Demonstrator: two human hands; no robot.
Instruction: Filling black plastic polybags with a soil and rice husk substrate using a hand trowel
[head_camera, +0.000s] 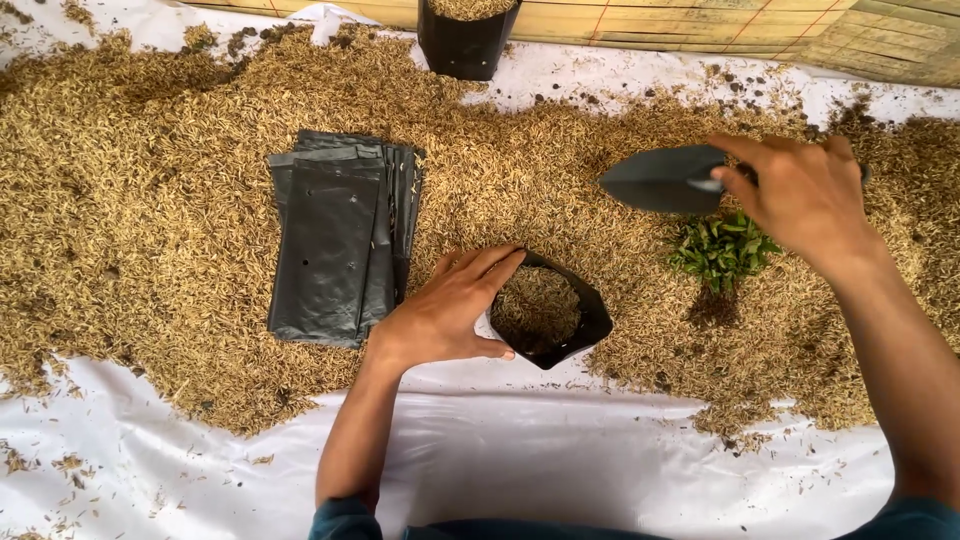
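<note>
Left hand: left hand (445, 315) grips the near-left rim of the small open black plastic grow bag (548, 312), thumb along the rim's outer side, fingers curled over its top edge, holding the mouth wide.
Right hand: right hand (805, 195) is closed around the handle of a dark grey trowel (662, 179), up and to the right of the grow bag, blade pointing left and raised over the husk; what lies on the blade cannot be told.
Grow bag, place: upright at the near edge of the tan rice-husk heap (150, 240), partly on the white plastic sheet (560, 460).
Grow bag, contents: filled with husk mix almost to the rim, which is folded outward.
Second container: a taller black bag (465, 40) stands well beyond the grow bag by the bamboo mat (700, 25), also topped with husk.
Spare bags: a flat stack of empty black plastic bags (340, 240) lies just left of the grow bag, close to the wrist.
Seedlings: a small bunch of green leafy seedlings (722, 250) lies on the husk to the right of the grow bag, below the trowel.
Risk, spill: the soft bag would likely slump and shed husk onto the sheet if the grip loosened.
Risk, seedlings: a low trowel sweep could crush or bury the leaves.
</note>
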